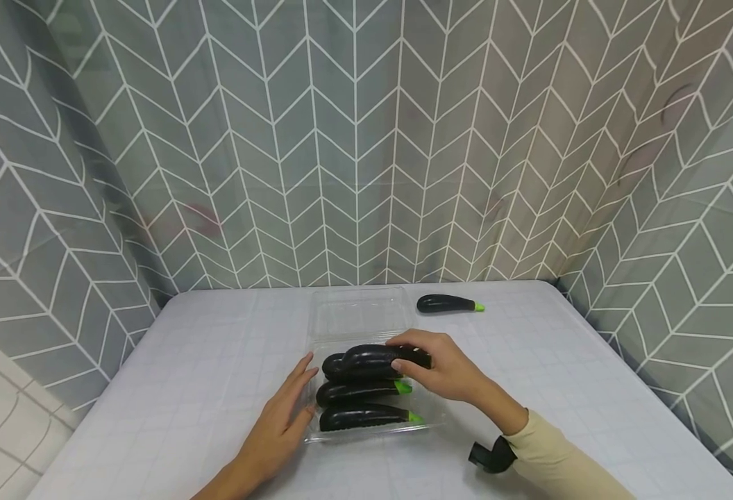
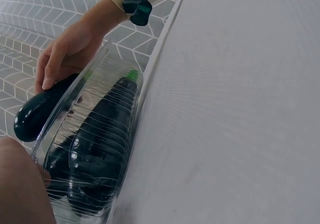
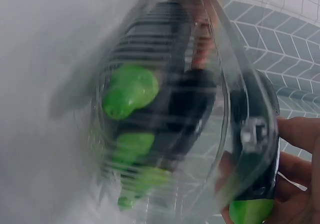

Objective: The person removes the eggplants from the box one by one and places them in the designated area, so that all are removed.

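A clear plastic clamshell container (image 1: 375, 435) stands on the table with several dark eggplants in it. My right hand (image 1: 444, 364) grips one eggplant (image 1: 373, 355) near its stem end, above the container's far side. In the left wrist view that held eggplant (image 2: 42, 114) is above the rim. Beneath it another eggplant (image 1: 331, 367) is partly hidden. Nearer to me lie a middle eggplant (image 1: 354, 393) and a front eggplant (image 1: 362, 417), green stems to the right. My left hand (image 1: 275, 423), its fingers fairly straight, rests against the container's left side.
The container's lid (image 1: 357, 312) is folded back on the far side. One more eggplant (image 1: 444, 303) lies on the white tablecloth (image 1: 216, 347) at the back right. A patterned curtain (image 1: 354, 139) rises behind the table. A black wrist device (image 1: 493, 455) sits at my right sleeve.
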The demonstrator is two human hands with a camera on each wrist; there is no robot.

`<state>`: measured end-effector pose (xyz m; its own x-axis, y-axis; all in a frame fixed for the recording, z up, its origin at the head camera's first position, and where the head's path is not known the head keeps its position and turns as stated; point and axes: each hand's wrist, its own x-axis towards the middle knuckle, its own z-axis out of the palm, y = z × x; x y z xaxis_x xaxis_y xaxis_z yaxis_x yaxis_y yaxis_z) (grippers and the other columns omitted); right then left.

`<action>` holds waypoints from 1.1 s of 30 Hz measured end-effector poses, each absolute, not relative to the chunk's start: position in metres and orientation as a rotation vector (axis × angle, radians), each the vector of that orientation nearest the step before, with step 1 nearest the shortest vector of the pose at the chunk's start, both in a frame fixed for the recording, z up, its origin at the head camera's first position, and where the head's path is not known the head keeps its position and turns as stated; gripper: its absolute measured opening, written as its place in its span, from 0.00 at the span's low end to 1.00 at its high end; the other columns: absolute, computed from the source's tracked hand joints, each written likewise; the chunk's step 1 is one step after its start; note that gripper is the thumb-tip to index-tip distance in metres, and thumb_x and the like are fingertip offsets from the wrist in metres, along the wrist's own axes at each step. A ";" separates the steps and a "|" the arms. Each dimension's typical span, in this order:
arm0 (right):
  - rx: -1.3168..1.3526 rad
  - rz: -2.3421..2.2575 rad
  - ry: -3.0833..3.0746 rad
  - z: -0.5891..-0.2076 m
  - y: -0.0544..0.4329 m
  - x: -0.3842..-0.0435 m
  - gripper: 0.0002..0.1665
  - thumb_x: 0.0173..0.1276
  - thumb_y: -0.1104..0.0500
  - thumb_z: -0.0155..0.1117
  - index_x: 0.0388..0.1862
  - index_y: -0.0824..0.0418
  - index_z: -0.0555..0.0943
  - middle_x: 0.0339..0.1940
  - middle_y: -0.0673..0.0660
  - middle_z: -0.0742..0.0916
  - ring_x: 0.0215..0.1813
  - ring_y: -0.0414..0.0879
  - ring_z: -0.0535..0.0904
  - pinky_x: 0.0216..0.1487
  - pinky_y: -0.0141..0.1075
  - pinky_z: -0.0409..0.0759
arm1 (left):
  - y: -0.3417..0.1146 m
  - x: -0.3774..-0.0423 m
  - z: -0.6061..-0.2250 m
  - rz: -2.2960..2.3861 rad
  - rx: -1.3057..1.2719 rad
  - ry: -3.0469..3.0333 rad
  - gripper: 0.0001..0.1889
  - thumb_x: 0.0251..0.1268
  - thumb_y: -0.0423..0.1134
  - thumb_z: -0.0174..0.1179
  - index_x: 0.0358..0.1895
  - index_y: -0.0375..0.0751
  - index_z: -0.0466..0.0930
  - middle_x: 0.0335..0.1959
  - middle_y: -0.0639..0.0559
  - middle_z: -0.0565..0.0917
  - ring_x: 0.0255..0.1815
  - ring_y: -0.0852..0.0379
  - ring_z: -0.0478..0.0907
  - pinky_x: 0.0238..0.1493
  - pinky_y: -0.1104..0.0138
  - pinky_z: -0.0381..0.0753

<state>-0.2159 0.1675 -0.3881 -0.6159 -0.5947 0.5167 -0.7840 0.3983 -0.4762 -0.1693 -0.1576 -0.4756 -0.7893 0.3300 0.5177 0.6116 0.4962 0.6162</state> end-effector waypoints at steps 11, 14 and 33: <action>1.139 1.012 -2.409 -0.380 0.179 -0.221 0.17 0.73 0.60 0.69 0.59 0.61 0.85 0.53 0.51 0.89 0.50 0.42 0.85 0.47 0.43 0.86 | -0.157 -0.168 -0.475 -1.200 -0.769 -2.382 0.35 0.61 0.23 0.57 0.75 0.35 0.68 0.84 0.53 0.57 0.81 0.46 0.56 0.75 0.77 0.47; 1.124 1.016 -2.407 -0.380 0.181 -0.224 0.17 0.73 0.60 0.70 0.59 0.61 0.85 0.52 0.51 0.89 0.47 0.41 0.84 0.44 0.41 0.86 | -0.157 -0.168 -0.475 -1.207 -0.768 -2.382 0.35 0.61 0.23 0.57 0.75 0.36 0.68 0.84 0.53 0.56 0.81 0.47 0.56 0.75 0.77 0.47; 1.047 0.989 -2.422 -0.374 0.194 -0.231 0.17 0.72 0.59 0.70 0.59 0.59 0.85 0.53 0.52 0.88 0.44 0.42 0.82 0.41 0.39 0.84 | -0.158 -0.169 -0.476 -1.199 -0.776 -2.388 0.35 0.62 0.24 0.57 0.76 0.37 0.67 0.84 0.53 0.56 0.81 0.46 0.56 0.75 0.77 0.47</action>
<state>-0.2309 0.1941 -0.3743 -0.6792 -0.5104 0.5275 -0.7337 0.4911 -0.4695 -0.1688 -0.1576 -0.4763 -0.7855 0.3117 0.5346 0.6149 0.4898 0.6180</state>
